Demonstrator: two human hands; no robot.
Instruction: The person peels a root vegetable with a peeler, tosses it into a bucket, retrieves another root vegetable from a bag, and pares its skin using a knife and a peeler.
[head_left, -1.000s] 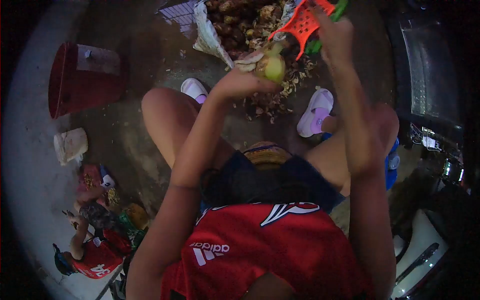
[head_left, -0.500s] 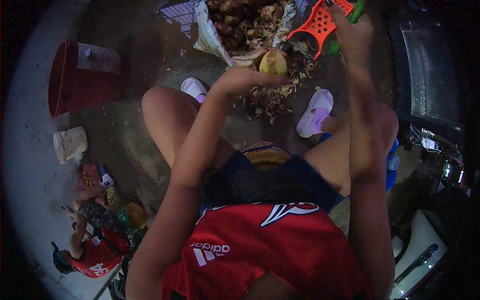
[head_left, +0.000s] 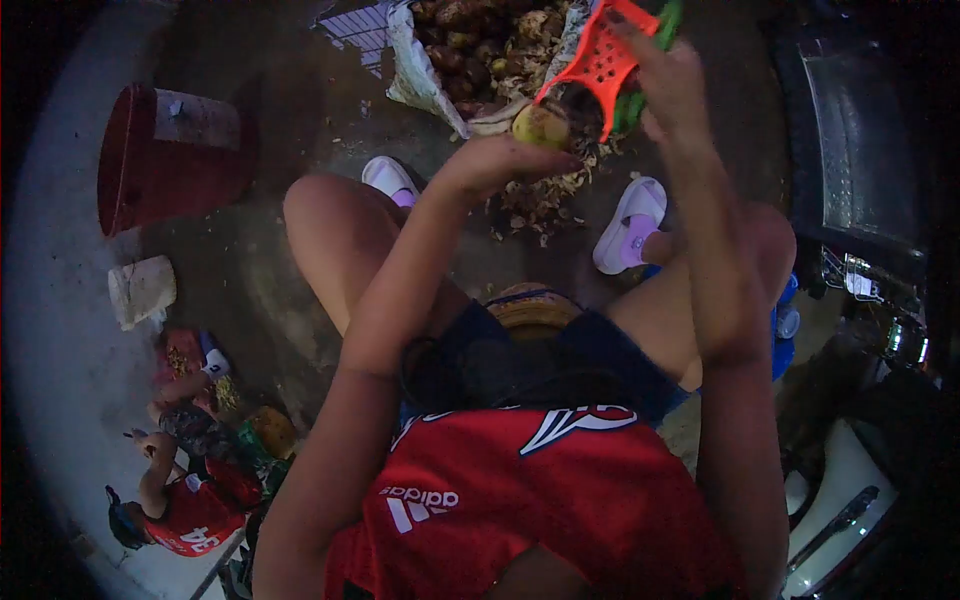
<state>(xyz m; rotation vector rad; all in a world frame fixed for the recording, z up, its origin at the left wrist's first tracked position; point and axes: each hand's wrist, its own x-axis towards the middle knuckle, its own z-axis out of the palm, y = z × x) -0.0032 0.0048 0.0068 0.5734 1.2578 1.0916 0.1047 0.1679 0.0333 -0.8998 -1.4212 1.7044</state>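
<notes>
My left hand [head_left: 505, 162] is closed round a yellow, partly peeled potato-like tuber [head_left: 541, 125], whose far side shows past my fingers. To its right, my right hand [head_left: 675, 92] grips an orange plastic peeler [head_left: 606, 62] with holes through its body and a forked end. Green plastic [head_left: 668, 22] shows along the peeler's far edge. The fork reaches close to the tuber; whether they touch I cannot tell. Just beyond my hands, a white sack [head_left: 412, 65] stands open with several brown tubers [head_left: 465, 45] in it.
Peelings [head_left: 535, 205] lie on the floor between my white shoes [head_left: 630, 225]. At left are a red bucket [head_left: 130, 160] and a small white container [head_left: 142, 290]. Another person in a red shirt [head_left: 200, 515] sits at lower left. A dark vehicle-like shape [head_left: 870, 150] stands at right.
My right hand has brought the peeler left and nearer, from above right to beside the tuber. My left hand has turned the tuber slightly and stays in nearly the same place.
</notes>
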